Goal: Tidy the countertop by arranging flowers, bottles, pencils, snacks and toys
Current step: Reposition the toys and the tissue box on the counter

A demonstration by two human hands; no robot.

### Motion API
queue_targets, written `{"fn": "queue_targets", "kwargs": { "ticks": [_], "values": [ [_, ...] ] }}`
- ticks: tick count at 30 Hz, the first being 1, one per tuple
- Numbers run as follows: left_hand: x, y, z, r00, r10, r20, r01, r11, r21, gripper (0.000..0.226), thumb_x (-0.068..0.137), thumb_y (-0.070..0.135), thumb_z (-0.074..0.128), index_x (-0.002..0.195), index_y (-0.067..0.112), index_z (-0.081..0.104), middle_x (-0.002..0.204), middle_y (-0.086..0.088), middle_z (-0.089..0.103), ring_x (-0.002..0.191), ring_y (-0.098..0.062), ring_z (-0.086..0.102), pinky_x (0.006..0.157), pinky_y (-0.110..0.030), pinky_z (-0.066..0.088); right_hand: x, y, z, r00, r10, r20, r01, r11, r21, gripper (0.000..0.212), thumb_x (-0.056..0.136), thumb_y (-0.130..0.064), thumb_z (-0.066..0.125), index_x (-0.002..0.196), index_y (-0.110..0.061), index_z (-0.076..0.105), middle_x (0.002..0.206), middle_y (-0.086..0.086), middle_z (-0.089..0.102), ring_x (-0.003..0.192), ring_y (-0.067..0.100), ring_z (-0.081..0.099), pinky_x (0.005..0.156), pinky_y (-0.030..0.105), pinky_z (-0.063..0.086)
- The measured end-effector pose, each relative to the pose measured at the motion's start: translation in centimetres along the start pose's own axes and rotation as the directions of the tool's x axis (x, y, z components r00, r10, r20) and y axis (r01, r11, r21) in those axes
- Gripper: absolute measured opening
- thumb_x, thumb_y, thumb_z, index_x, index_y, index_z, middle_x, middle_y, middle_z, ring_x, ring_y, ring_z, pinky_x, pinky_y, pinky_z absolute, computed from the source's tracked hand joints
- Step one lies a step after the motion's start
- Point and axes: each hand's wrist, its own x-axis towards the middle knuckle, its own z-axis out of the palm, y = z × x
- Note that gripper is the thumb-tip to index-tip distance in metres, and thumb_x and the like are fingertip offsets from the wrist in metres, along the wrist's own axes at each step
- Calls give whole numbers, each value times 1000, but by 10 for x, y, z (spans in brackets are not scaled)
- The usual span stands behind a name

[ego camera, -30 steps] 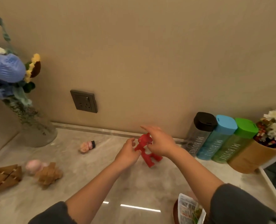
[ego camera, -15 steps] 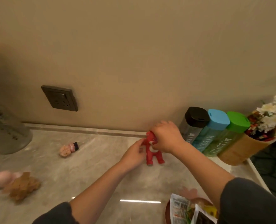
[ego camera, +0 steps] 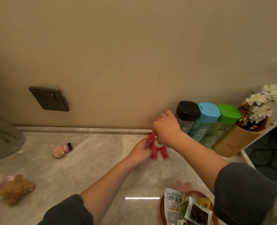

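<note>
Dim, warm light throughout. A thin white glare strip lies on the countertop (ego camera: 94, 161) at six o'clock. Edges bend and smear, softest at eight and four o'clock.

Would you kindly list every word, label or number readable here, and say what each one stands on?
"MY BOTTLE": on the green-capped bottle.
"MY BOT": on the blue-capped bottle, the rest hidden.
"MY": on the black-capped bottle, the rest behind the right hand.
Snack packets: print too blurred to read.
Red toy: white mark, not legible.
</note>
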Motion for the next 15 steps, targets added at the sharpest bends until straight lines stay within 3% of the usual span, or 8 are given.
{"fn": "queue_targets", "kwargs": {
  "ticks": [6,9,12,13,15],
  "values": [
    [0,0,-1,1000,8,-2,-8,1000,-8,60,86,-16,34,133,18,44,118,-7,59,122,-15,53,63,-8,42,1,-1,4,1000,11,-28,-10,1000,1,15,83,-25,63,97,-18,65,99,1,63,102,23,52,92,37,31],
    [-3,-3,-5,999,-19,-42,19,1000,13,53,92,-8,39,142,10,38,111,5,59,110,-3,54,83,-19,43,0,-2,6,999,23,-38,-23,1000,0,18,84,-27,64,100,-19,65,101,2,63,102,23,51,91,37,31],
    [-9,-6,-12,993,-55,-100,58,998,21,58,94,0,43,149,9,26,143,-8,47,130,-15,46,103,-29,40,-3,-5,7,996,31,-83,-29,999,24,29,83,-29,64,110,-18,62,109,3,61,107,25,49,92,38,31],
    [-13,-6,-14,990,-59,-127,61,998,15,57,95,2,43,149,10,26,147,-10,42,132,-18,45,100,-29,42,-5,-7,5,993,26,-116,-21,999,44,33,83,-29,64,113,-18,60,111,3,60,109,25,48,92,37,31],
    [-23,-4,-18,981,-56,-184,54,998,-17,53,95,3,43,146,12,32,143,-7,46,121,-17,52,80,-22,47,-9,-12,-1,982,14,-191,6,994,105,36,82,-30,64,116,-19,58,113,3,59,110,25,47,91,37,31]
  ]
}}
